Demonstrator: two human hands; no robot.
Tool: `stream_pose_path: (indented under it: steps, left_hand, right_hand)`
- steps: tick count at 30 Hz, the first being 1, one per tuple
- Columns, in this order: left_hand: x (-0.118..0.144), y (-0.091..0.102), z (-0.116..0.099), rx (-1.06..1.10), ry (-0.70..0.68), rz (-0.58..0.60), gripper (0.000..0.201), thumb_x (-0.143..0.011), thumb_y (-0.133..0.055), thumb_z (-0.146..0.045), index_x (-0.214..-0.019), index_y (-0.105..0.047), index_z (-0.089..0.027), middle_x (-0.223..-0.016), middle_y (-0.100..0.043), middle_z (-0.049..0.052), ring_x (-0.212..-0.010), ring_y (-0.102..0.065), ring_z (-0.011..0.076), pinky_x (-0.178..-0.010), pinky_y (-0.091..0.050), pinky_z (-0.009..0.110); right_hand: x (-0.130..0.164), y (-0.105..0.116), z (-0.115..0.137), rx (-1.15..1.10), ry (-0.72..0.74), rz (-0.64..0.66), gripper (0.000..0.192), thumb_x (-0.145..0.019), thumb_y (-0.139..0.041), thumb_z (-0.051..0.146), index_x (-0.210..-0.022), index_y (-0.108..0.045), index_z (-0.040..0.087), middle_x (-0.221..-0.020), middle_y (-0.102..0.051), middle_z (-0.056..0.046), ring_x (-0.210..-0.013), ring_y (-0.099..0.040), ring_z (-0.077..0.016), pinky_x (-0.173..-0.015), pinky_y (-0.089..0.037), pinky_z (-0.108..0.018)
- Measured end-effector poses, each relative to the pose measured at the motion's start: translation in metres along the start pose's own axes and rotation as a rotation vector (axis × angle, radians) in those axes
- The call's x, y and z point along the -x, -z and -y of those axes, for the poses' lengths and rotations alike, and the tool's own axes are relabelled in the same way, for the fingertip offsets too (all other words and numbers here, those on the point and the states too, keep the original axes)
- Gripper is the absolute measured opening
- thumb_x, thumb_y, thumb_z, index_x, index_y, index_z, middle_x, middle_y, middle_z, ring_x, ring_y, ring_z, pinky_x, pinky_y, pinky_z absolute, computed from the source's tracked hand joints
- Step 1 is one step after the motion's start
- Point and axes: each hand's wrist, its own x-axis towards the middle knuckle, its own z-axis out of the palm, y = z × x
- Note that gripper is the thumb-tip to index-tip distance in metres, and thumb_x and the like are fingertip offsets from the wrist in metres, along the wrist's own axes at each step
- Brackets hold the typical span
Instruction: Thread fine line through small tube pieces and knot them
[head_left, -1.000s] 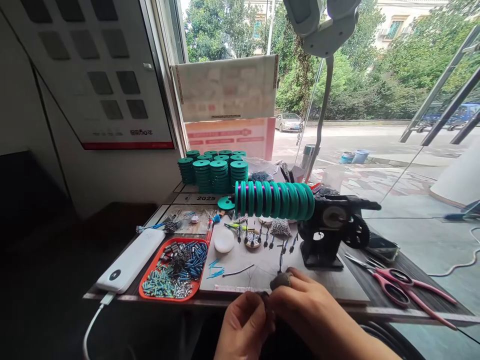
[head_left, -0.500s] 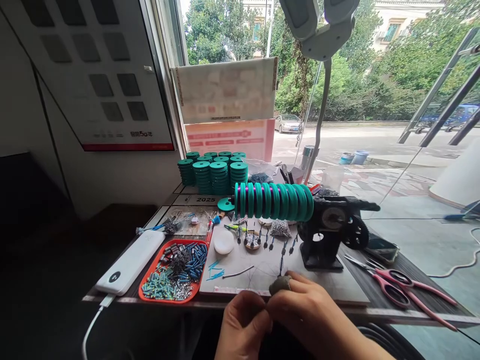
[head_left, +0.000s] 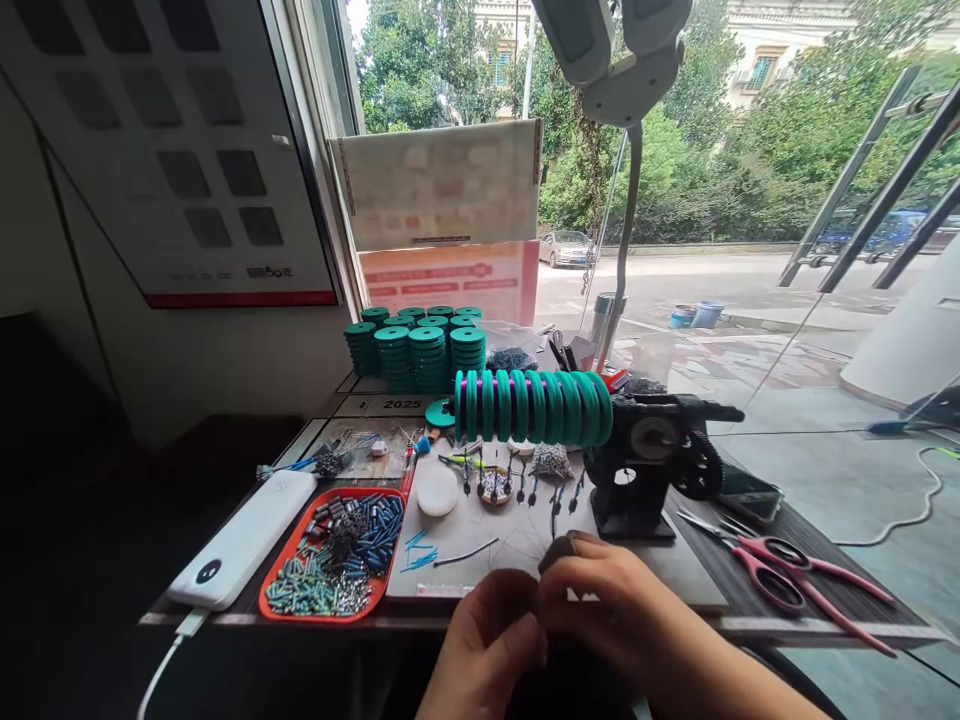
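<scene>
My left hand [head_left: 491, 635] and my right hand [head_left: 619, 590] meet at the front edge of the table, fingertips pinched close together. Whatever lies between them is too thin or too hidden to make out. A dark cover [head_left: 556, 552] wraps one finger of my right hand. Just above it hangs a dark coiled piece [head_left: 555, 522], its lower end reaching toward my fingers. Over the white board [head_left: 480, 550], green foam spools [head_left: 536, 408] sit in a row on the shaft of a black hand-cranked winder [head_left: 637, 450], with several small dark pieces dangling below.
An orange tray [head_left: 270, 605] of sorted small parts and a white power bank [head_left: 244, 540] lie left. Pink-handled scissors [head_left: 772, 570] and a phone [head_left: 750, 497] are right. Stacked green spools [head_left: 427, 360] stand behind; a lamp [head_left: 626, 200] rises by the window.
The whole view has shifted slightly, with the table things now further left. My hands stay together in a pinch, the left fingers slightly rearranged, the right hand a little closer in.
</scene>
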Motion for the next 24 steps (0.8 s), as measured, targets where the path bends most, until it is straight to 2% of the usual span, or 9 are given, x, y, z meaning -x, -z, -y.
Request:
stream_pose_path:
  steps: [2,4,7,10,14,19,21,24]
  left_hand:
    - [0.004,0.003,-0.01,-0.195,-0.011,0.034,0.035,-0.059,-0.08,-0.042,-0.087,-0.072,-0.021,-0.085,-0.067,0.005,-0.07,-0.056,0.0146,-0.065,-0.044,0.026]
    - [0.007,0.005,-0.017,-0.363,-0.058,0.071,0.03,-0.067,-0.074,-0.045,-0.085,-0.073,-0.021,-0.088,-0.066,0.005,-0.071,-0.055,0.0153,-0.067,-0.043,0.027]
    - [0.008,0.005,-0.02,-0.451,-0.083,0.064,0.031,-0.071,-0.068,-0.049,-0.084,-0.073,-0.022,-0.087,-0.064,0.003,-0.074,-0.054,0.0161,-0.07,-0.042,0.027]
    - [0.007,0.003,-0.015,-0.399,-0.063,0.006,0.031,-0.068,-0.072,-0.047,-0.084,-0.072,-0.021,-0.081,-0.063,0.003,-0.076,-0.054,0.0172,-0.072,-0.041,0.028]
    - [0.006,0.001,-0.006,-0.31,-0.059,0.044,0.031,-0.068,-0.072,-0.046,-0.074,-0.069,-0.016,-0.065,-0.058,0.001,-0.066,-0.05,0.0147,-0.065,-0.038,0.027]
    - [0.004,0.003,0.004,-0.156,-0.016,0.047,0.039,-0.062,-0.075,-0.052,-0.059,-0.063,-0.014,-0.059,-0.053,0.0,-0.062,-0.045,0.0127,-0.061,-0.034,0.026]
    - [0.003,0.004,0.007,-0.13,-0.007,0.045,0.039,-0.061,-0.076,-0.05,-0.056,-0.063,-0.014,-0.056,-0.051,-0.001,-0.059,-0.043,0.0107,-0.059,-0.033,0.024]
    - [0.004,0.004,0.01,-0.031,0.024,-0.019,0.035,-0.056,-0.081,-0.047,-0.064,-0.068,-0.015,-0.056,-0.05,-0.003,-0.055,-0.042,0.0081,-0.054,-0.031,0.021]
  right_hand:
    - [0.001,0.0,-0.002,0.004,-0.02,-0.017,0.018,-0.076,-0.063,0.001,-0.069,-0.063,0.017,-0.068,-0.057,0.002,-0.065,-0.055,-0.0109,-0.059,-0.042,-0.017]
    - [0.001,0.0,-0.003,0.019,-0.015,-0.023,0.017,-0.077,-0.063,0.003,-0.069,-0.063,0.017,-0.068,-0.057,0.001,-0.065,-0.055,-0.0113,-0.059,-0.042,-0.018]
    - [0.0,0.0,-0.003,0.038,0.028,-0.005,0.017,-0.081,-0.059,0.007,-0.068,-0.062,0.017,-0.067,-0.056,0.001,-0.061,-0.052,-0.0104,-0.056,-0.041,-0.017]
    - [0.0,-0.002,-0.002,0.04,0.061,-0.015,0.018,-0.082,-0.057,0.006,-0.068,-0.062,0.017,-0.066,-0.056,0.001,-0.061,-0.052,-0.0106,-0.055,-0.041,-0.017]
    - [0.002,-0.007,-0.004,-0.023,0.051,-0.036,0.017,-0.082,-0.055,0.007,-0.071,-0.062,0.017,-0.067,-0.058,-0.001,-0.065,-0.054,-0.0125,-0.057,-0.042,-0.018]
    - [0.006,-0.013,-0.007,-0.125,-0.01,-0.046,0.018,-0.083,-0.056,0.018,-0.067,-0.064,0.018,-0.065,-0.06,-0.002,-0.065,-0.057,-0.0139,-0.058,-0.044,-0.019]
    - [0.012,-0.016,-0.009,-0.108,-0.035,-0.088,0.012,-0.082,-0.056,0.02,-0.076,-0.066,0.019,-0.071,-0.062,-0.004,-0.07,-0.059,-0.0157,-0.062,-0.046,-0.021]
    - [0.025,-0.021,-0.012,-0.117,-0.105,-0.242,0.015,-0.082,-0.056,0.022,-0.094,-0.066,0.023,-0.085,-0.064,-0.005,-0.078,-0.062,-0.0173,-0.068,-0.048,-0.023]
